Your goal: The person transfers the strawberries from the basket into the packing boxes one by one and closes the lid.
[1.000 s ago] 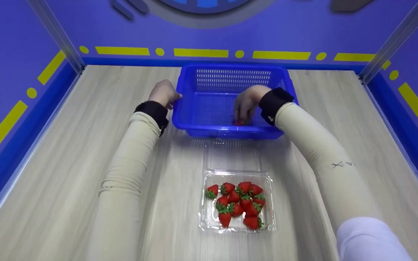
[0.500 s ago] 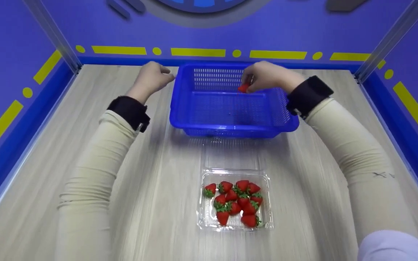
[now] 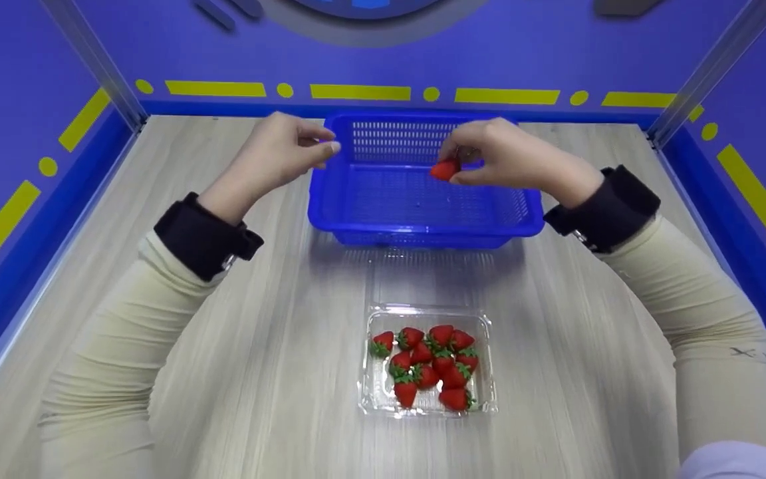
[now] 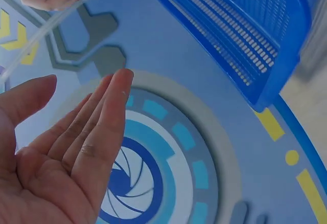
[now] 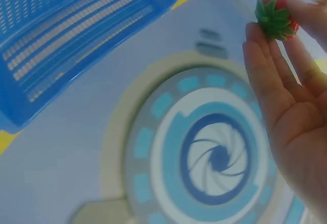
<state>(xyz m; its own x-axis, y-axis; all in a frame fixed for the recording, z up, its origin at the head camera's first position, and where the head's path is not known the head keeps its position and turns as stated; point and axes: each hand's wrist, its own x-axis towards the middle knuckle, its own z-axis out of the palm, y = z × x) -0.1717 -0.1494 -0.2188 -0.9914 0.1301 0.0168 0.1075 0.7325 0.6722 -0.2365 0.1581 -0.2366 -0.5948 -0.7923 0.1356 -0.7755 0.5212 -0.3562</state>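
Pinched between the thumb and fingers of my right hand (image 3: 506,156) is a red strawberry (image 3: 445,170), held above the blue basket (image 3: 423,229). Its green leaf cap (image 5: 276,19) faces the right wrist camera. My left hand (image 3: 280,150) is raised by the basket's left rim, holding nothing; in the left wrist view its fingers (image 4: 102,132) are straight and the thumb stands apart. Nearer to me, a clear plastic tray (image 3: 428,411) holds several strawberries (image 3: 426,376) with green leaves. No strawberry shows inside the basket.
The tray's clear lid (image 3: 423,279) lies flat toward the basket, partly under its front edge. A pale wood table (image 3: 256,372) bears everything. Blue printed panels (image 3: 383,66) with yellow dashes wall in the back and sides.
My right hand has lifted the strawberry out of the basket's bottom to above it. My left hand has let go of the basket's left rim and risen, now shifting slightly right.
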